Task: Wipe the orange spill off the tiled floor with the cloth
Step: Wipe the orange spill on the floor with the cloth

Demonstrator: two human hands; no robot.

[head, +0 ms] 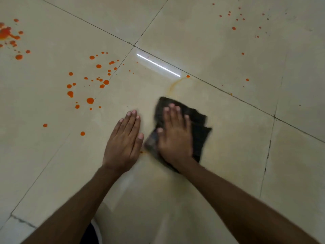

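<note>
A dark grey cloth (198, 124) lies crumpled on the beige tiled floor (175, 191), blurred by motion. My right hand (175, 136) presses flat on top of it, fingers spread. My left hand (124, 140) rests flat on the bare tile just left of the cloth, palm down, holding nothing. Orange drops (90, 100) are scattered over the tile to the upper left, with a larger orange splash (7, 33) at the far left edge. A faint orange smear (173, 86) curves just beyond the cloth, and small orange specks (233, 28) dot the tile at the upper right.
Dark grout lines (228, 93) cross the floor diagonally. A bright strip of reflected light (158, 65) lies on the tile beyond the cloth. A dark and white edge of clothing (93, 231) shows at the bottom between my forearms.
</note>
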